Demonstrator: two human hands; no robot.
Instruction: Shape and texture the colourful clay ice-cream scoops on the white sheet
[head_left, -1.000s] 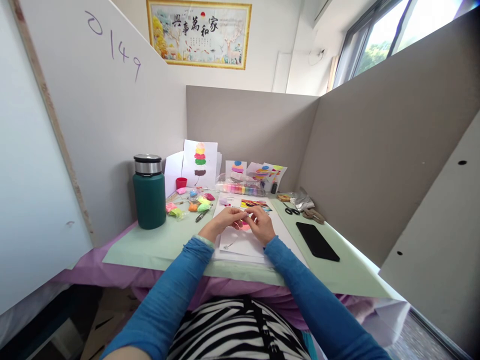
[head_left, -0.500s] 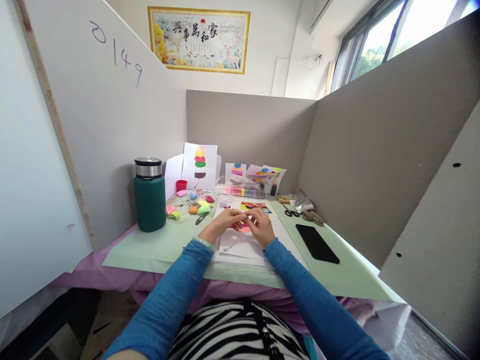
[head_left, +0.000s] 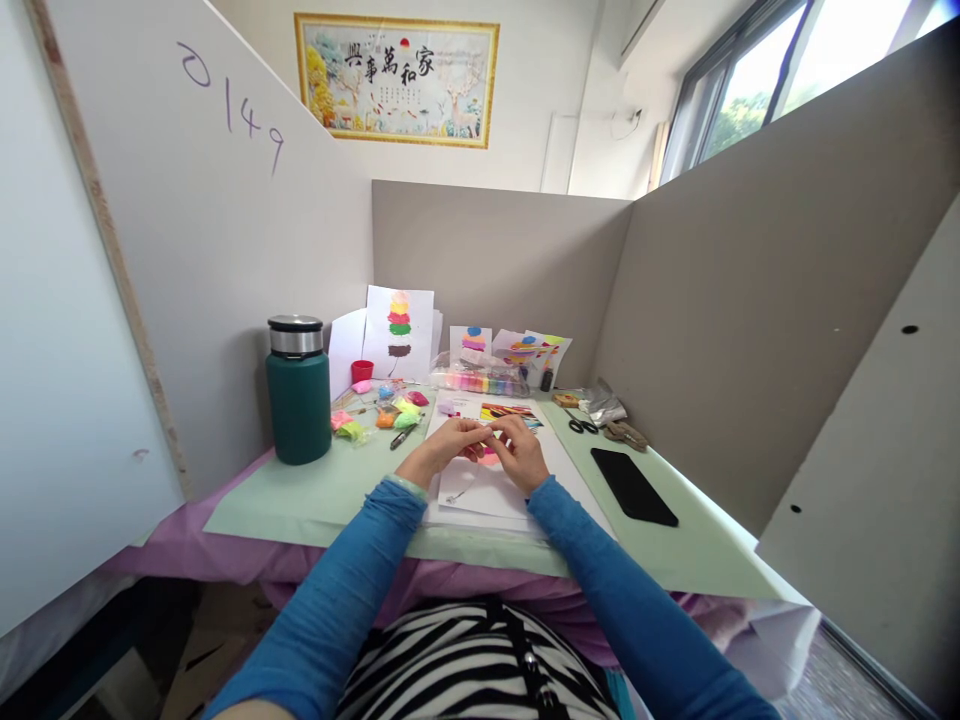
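My left hand (head_left: 451, 446) and my right hand (head_left: 519, 451) meet at the fingertips above the white paper (head_left: 487, 490). The fingers of both are pinched together, and whatever they hold is too small or hidden to name. Under them, partly covered, a pink and red shape (head_left: 490, 457) shows on the paper, with a thin drawn line running to its lower left. Just beyond my fingers lies a multicoloured picture (head_left: 511, 412).
Left stands a green bottle (head_left: 298, 400); near it lie clay packets (head_left: 407, 419), a pen (head_left: 403, 437) and a red cup (head_left: 362, 371). Painted sheets (head_left: 400, 330) lean behind a clear pack (head_left: 487, 380). Right are scissors (head_left: 582, 425) and a black phone (head_left: 634, 486).
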